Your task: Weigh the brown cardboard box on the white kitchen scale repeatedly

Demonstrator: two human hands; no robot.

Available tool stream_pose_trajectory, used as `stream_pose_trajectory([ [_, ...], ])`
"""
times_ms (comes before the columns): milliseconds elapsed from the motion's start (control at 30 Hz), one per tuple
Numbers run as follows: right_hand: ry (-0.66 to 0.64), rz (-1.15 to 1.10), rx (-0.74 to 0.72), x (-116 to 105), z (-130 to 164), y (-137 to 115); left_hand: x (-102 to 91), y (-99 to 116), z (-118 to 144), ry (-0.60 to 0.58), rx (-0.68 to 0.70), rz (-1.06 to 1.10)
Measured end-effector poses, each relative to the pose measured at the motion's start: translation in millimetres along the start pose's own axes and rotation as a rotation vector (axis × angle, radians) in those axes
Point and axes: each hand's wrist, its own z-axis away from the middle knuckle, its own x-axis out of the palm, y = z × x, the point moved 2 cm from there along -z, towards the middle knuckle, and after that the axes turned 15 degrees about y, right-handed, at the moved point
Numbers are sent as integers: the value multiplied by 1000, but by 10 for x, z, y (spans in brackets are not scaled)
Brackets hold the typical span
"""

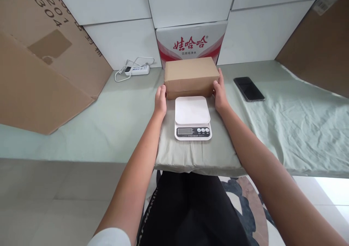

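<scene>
Bare arms (137, 158): closest to us, both reaching forward over the green-covered tabletop (128, 129), a white sleeve (110, 237) showing at lower left.
Left hand (160, 97): and we have it pressed to the left end of the brown box (188, 88), thumb up near the front corner, fingers mostly hidden.
Right hand (220, 93): a firm match on the other end, thumb on the front face, fingers running along the right side.
Brown box's place: level between our two hands, just behind the scale (192, 110); whether its underside touches the tabletop, we cannot tell.
Scale's lie: white, between our forearms, square plate toward the box, display and three round buttons facing us.
Phone (249, 88): out to the right, dark screen up, lying at a slant.
White power strip (139, 70): off to the left, near the back, a pale cable (122, 79) looped about it.
Red-and-white carton (191, 38): directly behind the box, red characters in full view, lower part hidden.
Cardboard panels (40, 89): big brown ones flanking us left and right, the left printed 201 and 304.
White boxes (188, 2): closing off the back.
Black trousers (191, 209): below the tabletop's near edge, over pale floor tiles (76, 191).
</scene>
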Motion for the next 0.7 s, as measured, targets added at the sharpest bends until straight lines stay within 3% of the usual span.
stream_pose_trajectory([
  [100, -9, -35, 47, -19, 23, -29, -37, -28, -29, 38, 14, -24],
  [233, -10, -47, 98, -23, 37, -11, -46, -75, -24, -12, 13, -40],
  [400, -16, -16, 42, 11, 27, -12, 5, -85, 0, -61, 29, -35],
  [567, 15, -20, -176, -12, 146, -349, 24, 70, 32, -78, 146, 18],
  [700, 71, -23, -274, -166, 445, -675, -117, 327, 295, -68, 289, 70],
])
